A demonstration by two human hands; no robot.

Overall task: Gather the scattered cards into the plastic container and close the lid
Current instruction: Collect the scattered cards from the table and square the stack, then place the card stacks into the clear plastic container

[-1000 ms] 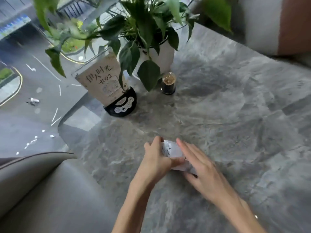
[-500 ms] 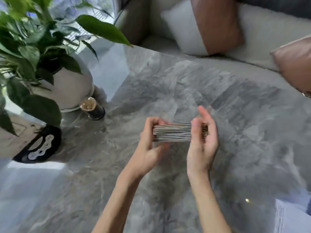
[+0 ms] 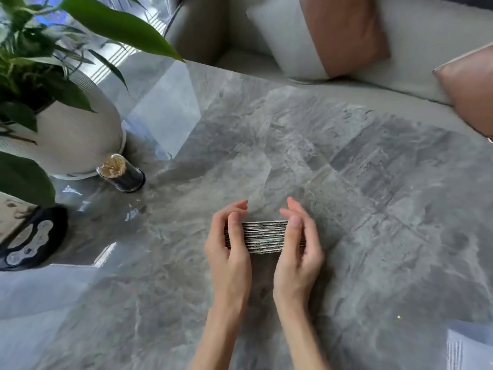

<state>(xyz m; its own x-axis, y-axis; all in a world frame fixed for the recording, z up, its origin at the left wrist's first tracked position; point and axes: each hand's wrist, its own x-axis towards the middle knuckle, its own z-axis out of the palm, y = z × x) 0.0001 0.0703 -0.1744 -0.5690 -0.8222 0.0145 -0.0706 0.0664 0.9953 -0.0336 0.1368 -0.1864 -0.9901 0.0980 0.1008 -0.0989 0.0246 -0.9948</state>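
Note:
A squared stack of cards [image 3: 264, 237] is held edge-on just above the grey marble table [image 3: 360, 188], near its middle. My left hand [image 3: 229, 244] clasps the stack's left end, thumb in front and fingers behind. The right end sits in my right hand [image 3: 298, 249], whose fingers are loosely curved around it. At the bottom right corner a pale, see-through boxy thing [image 3: 469, 345], possibly the plastic container, is cut off by the frame; I cannot tell if it has a lid.
A white plant pot [image 3: 77, 140] with large green leaves stands at the left, a small dark jar [image 3: 121, 173] beside it and a black-based sign stand [image 3: 29, 236] in front. Sofa cushions [image 3: 320, 33] lie beyond the table's far edge.
The cards went from lying flat on the table under both hands to a lifted, squared stack held edge-on. The view swung right, and the hands have since lowered slightly.

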